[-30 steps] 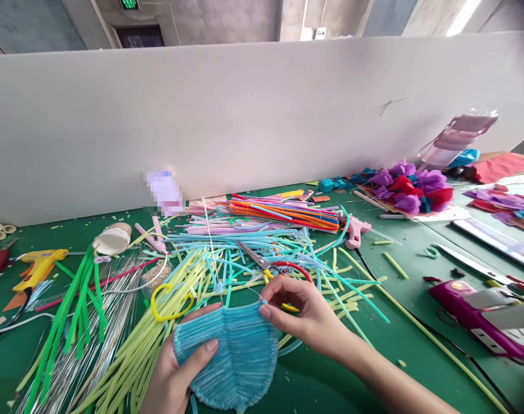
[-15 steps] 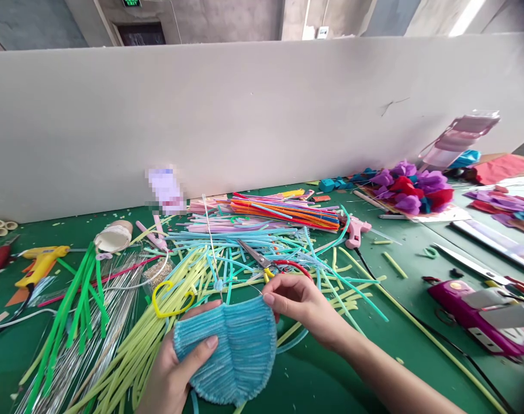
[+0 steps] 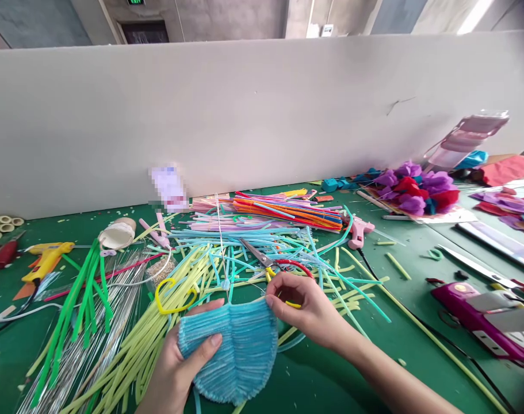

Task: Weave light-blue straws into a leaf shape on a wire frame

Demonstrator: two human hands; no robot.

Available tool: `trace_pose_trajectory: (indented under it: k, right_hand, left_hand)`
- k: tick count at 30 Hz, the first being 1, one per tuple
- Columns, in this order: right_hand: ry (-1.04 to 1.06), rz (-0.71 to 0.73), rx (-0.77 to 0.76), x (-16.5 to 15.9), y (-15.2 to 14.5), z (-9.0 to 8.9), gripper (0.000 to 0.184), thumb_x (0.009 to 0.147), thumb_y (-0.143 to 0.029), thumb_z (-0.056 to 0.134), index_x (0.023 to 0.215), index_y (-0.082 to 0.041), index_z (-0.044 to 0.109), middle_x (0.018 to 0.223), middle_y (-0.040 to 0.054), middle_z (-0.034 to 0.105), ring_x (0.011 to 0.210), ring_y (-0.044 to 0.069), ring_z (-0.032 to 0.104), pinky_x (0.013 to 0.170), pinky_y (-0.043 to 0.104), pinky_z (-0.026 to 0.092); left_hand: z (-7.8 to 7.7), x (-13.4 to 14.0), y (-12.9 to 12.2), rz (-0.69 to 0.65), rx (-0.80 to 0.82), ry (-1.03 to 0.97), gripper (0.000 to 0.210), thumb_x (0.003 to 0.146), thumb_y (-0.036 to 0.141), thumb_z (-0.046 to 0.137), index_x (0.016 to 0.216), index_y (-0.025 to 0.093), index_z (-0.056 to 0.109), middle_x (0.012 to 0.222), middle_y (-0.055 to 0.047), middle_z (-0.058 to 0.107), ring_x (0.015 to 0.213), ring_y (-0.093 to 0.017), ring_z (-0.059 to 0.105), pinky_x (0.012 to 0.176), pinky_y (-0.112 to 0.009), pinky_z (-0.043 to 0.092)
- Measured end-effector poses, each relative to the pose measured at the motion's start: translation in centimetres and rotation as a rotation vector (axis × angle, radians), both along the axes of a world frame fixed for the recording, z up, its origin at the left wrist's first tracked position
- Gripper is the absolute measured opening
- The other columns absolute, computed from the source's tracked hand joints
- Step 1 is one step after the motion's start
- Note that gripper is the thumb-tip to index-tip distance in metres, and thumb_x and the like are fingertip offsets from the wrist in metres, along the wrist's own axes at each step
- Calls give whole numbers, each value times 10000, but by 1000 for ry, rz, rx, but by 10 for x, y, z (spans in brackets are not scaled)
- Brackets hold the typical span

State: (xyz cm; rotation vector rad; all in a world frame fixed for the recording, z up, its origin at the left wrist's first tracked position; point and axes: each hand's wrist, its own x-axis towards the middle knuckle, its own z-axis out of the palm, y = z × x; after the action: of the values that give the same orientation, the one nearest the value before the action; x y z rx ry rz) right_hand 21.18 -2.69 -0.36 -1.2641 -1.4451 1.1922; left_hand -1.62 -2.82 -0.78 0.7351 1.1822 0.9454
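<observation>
A rounded blue leaf shape (image 3: 240, 351) made of fuzzy pipe cleaners, creased down its middle, is held upright over the table. My left hand (image 3: 192, 356) grips its left side, thumb in front and fingers behind. Thumb and forefinger of my right hand (image 3: 296, 305) pinch its upper right corner, where a fine wire end shows faintly. From the middle of the top edge rises a thin wire stem (image 3: 221, 241) with a small pale blue wrap near its base. Scissors (image 3: 262, 259) with red and yellow handles lie just behind my right hand.
Yellow-green pipe cleaners (image 3: 145, 339), silvery wires (image 3: 93, 339) and a multicoloured bundle (image 3: 287, 210) cover the table. A yellow glue gun (image 3: 48, 259) lies left, a pink one (image 3: 359, 230) right, its black cord trailing forward. Behind stands a white partition (image 3: 244, 115).
The whole view has shifted slightly, so most things appear a little further right. The wire stem leans less and my right fingers sit closer against the leaf's corner. Both grips look the same.
</observation>
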Motion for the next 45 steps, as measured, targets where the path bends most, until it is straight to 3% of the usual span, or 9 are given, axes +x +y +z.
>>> trace_pose_trajectory:
  k: [5,11,15,27,36,45]
  right_hand:
    - [-132,-61,74,-1,0,-1,196,886,-324,591,789,-156,617,712,11,598,636,115,524,574,223,434]
    - [163,30,-138,6,6,-4,373,839,-505,650,874,-134,650,721,17,608,603,116,561,559,238,490]
    - [154,28,-169,6,8,-4,363,742,-480,757,798,-136,653,650,-7,591,550,94,524,501,206,441]
    - [109,32,-165,10,8,-9,217,725,-345,742,744,-144,664,630,-2,620,555,104,542,520,212,418]
    - [42,-43,-69,6,8,-13,195,713,-309,720,689,-149,611,600,-23,539,529,79,446,483,197,370]
    - [162,11,-150,6,8,-11,337,722,-449,762,738,-147,613,635,-12,560,537,90,496,471,199,415]
  left_hand:
    - [1,1,0,-17,-17,2,608,590,369,869,1147,200,695,957,-74,787,931,-336,716,780,-380,580]
    - [2,0,1,-26,-12,0,625,607,354,853,1184,196,673,1032,-80,776,996,-341,698,775,-367,581]
    - [1,0,0,-33,-20,-8,640,605,349,855,1194,185,667,998,-85,780,979,-341,705,792,-376,577]
    - [1,1,0,-46,-38,-20,738,594,354,863,1276,195,630,1019,-99,779,950,-344,717,796,-401,581]
    - [3,3,-1,-66,-27,-18,655,592,362,862,1200,198,682,1011,-96,781,956,-349,711,787,-393,580]
    - [-3,0,2,-52,-18,-46,753,639,331,845,1329,192,579,1050,-93,771,986,-325,705,839,-388,572]
